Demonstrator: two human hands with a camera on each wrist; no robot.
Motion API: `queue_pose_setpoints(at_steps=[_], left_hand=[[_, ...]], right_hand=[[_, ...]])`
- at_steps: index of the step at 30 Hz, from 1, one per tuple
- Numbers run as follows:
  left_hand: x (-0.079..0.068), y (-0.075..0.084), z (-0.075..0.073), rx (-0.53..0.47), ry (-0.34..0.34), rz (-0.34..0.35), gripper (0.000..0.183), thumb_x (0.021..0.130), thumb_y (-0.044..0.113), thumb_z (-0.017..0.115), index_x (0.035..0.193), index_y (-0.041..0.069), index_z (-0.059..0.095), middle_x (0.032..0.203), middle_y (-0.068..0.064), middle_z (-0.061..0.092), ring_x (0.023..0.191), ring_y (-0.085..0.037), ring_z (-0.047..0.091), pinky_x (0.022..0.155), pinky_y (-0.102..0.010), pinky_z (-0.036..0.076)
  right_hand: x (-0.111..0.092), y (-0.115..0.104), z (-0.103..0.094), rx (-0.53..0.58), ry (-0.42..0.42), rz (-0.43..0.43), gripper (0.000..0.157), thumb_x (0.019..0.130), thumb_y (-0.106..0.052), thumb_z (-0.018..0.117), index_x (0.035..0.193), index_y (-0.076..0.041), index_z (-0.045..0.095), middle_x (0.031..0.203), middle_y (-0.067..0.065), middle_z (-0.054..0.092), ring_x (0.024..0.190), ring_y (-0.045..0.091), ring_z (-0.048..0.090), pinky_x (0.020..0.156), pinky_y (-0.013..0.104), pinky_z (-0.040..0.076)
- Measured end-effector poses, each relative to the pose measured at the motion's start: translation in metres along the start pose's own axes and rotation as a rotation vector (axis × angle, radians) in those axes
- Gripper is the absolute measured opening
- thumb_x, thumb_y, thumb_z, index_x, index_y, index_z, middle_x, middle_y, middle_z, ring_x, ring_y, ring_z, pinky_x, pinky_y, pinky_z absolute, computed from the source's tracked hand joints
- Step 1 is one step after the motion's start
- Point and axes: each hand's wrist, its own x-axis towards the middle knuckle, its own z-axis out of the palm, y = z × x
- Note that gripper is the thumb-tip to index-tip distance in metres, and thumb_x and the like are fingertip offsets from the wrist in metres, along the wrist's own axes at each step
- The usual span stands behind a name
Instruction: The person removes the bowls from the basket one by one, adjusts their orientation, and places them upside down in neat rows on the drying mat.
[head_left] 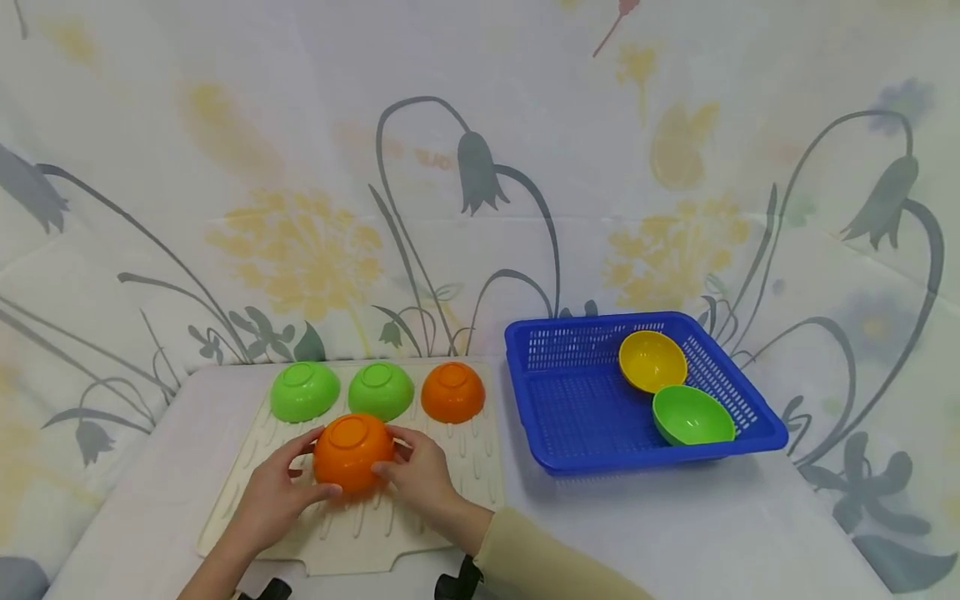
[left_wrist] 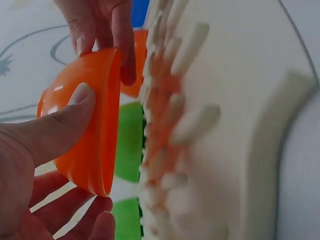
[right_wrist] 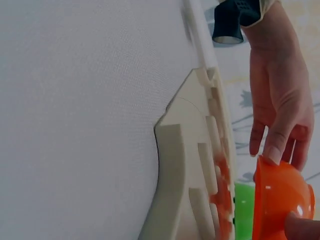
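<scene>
An orange bowl (head_left: 352, 454) is upside down, its foot ring facing up. My left hand (head_left: 273, 496) grips its left side, thumb on the outer wall and fingers by the rim in the left wrist view. On the other side my right hand (head_left: 427, 475) pinches the same bowl with thumb and fingers. A gap shows between the bowl's rim and the cream drying board (head_left: 255, 475) with raised ridges. Behind it, a green bowl (head_left: 304, 392), another green bowl (head_left: 381, 391) and a second orange bowl (head_left: 453, 392) sit upside down in a row on the board.
To the right stands a blue plastic basket (head_left: 577, 400). Inside it are a yellow bowl (head_left: 652, 362) and a green bowl (head_left: 693, 415), both with openings showing. A white cloth covers the table (head_left: 622, 533), and a flower-printed curtain hangs behind.
</scene>
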Motion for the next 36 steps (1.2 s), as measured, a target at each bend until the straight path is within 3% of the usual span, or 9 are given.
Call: queue_pose_setpoints(at_steps=[9,16,23,31,36], left_hand=[[-0.005,-0.023,-0.027,0.088,-0.008,-0.006,0.091,0.078,0.032,0.086,0.150,-0.001,0.039,0.136,-0.029,0.052,0.122,-0.044,0.051,0.093,-0.055,0.051],[-0.012,-0.036,-0.043,0.048,0.004,-0.004,0.090,0.081,0.019,0.083,0.153,-0.002,0.034,0.144,-0.034,0.043,0.129,-0.050,0.044,0.093,-0.048,0.047],[-0.008,-0.043,-0.044,0.019,0.026,0.007,0.087,0.081,0.015,0.083,0.150,-0.007,0.034,0.147,-0.035,0.039,0.130,-0.052,0.041,0.093,-0.047,0.044],[-0.001,-0.051,-0.044,0.044,-0.006,-0.131,0.094,0.087,0.035,0.078,0.153,-0.007,0.025,0.149,-0.038,0.031,0.132,-0.058,0.034,0.102,-0.064,0.037],[0.004,-0.050,-0.042,0.049,-0.007,-0.141,0.095,0.088,0.040,0.076,0.152,-0.008,0.024,0.148,-0.039,0.031,0.129,-0.058,0.037,0.101,-0.066,0.037]], right_hand=[[0.006,-0.006,0.033,0.069,-0.037,0.021,0.049,0.081,0.010,0.074,0.128,-0.001,0.064,0.132,0.007,0.057,0.120,0.025,0.060,0.092,0.029,0.053],[0.008,-0.011,0.053,0.053,-0.122,0.073,0.044,0.088,0.002,0.071,0.131,-0.008,0.065,0.133,-0.001,0.062,0.127,0.021,0.055,0.100,0.033,0.049],[0.015,-0.008,0.055,-0.072,-0.194,0.108,0.049,0.088,-0.007,0.074,0.135,-0.017,0.064,0.132,-0.003,0.063,0.120,0.017,0.058,0.096,0.031,0.052],[0.019,-0.001,0.060,-0.189,-0.330,0.110,0.050,0.089,-0.014,0.075,0.137,-0.024,0.063,0.131,-0.004,0.062,0.119,0.014,0.056,0.100,0.031,0.047],[0.019,-0.004,0.059,-0.213,-0.335,0.106,0.048,0.089,-0.013,0.075,0.134,-0.026,0.065,0.124,-0.002,0.063,0.106,0.010,0.056,0.087,0.025,0.049]])
